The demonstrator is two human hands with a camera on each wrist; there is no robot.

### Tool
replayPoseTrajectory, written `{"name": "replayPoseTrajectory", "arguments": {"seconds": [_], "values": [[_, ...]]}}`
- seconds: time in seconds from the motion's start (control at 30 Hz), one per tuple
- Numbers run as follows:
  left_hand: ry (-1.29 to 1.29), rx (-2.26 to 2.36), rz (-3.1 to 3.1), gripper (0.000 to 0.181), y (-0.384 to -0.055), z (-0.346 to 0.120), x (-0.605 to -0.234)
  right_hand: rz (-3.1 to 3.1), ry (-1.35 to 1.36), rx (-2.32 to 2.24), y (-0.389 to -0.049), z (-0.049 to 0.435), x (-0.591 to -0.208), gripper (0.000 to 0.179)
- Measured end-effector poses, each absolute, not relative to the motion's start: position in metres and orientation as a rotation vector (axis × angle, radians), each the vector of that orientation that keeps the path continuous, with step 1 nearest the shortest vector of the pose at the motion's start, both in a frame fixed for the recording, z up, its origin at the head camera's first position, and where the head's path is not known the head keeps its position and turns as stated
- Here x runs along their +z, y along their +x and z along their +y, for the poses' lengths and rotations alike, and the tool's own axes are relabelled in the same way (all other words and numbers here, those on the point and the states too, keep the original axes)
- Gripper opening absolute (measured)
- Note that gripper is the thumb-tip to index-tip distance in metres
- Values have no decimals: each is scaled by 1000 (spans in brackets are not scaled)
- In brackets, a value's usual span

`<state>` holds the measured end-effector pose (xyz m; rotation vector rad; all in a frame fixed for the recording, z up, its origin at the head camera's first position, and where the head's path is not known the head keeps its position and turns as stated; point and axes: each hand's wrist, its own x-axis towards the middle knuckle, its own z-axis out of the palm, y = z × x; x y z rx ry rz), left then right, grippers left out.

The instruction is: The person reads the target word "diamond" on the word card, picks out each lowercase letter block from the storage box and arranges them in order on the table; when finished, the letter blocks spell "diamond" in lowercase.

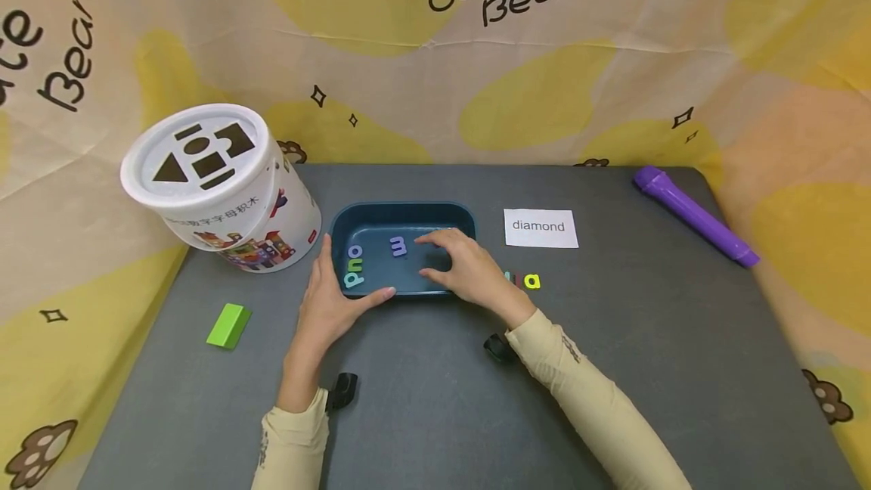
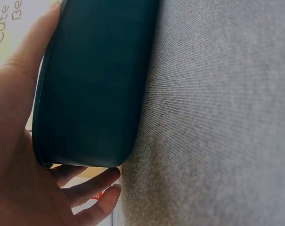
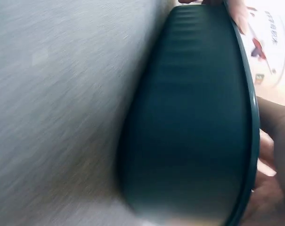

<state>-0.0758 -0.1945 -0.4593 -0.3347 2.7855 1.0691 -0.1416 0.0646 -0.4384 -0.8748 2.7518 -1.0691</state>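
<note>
A dark teal tray [image 1: 408, 208] holds small letters: a purple "o" [image 1: 355, 251], a green "n" [image 1: 354, 265] and a teal "d" [image 1: 353, 280] in a column at the left, and a purple "m" [image 1: 398, 246] nearer the middle. My left hand [image 1: 330, 301] holds the tray's front left corner, its fingers along the left end and its thumb at the front rim. Over the tray's right part is my right hand [image 1: 469, 267], thumb and index finger apart with nothing visible between them, just right of the "m". Its other fingers are partly hidden.
Right of the tray lies a white card [image 1: 540, 228] reading "diamond". Below it sit a yellow "a" [image 1: 532, 281] and other letters partly hidden by my right wrist. A white bucket [image 1: 224, 187] stands left, near a green block [image 1: 229, 326]. A purple microphone [image 1: 697, 216] lies far right.
</note>
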Motion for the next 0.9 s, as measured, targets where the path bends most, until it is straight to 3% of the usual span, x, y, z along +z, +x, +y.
{"name": "replayPoseTrajectory", "arguments": {"seconds": [0.4, 0.9], "values": [[-312, 1089, 2805, 144, -75, -194, -460, 2577, -893, -699, -164, 28, -445, 87], [-318, 1092, 2800, 144, -75, -194, -460, 2617, -969, -596, -174, 17, -455, 55]]}}
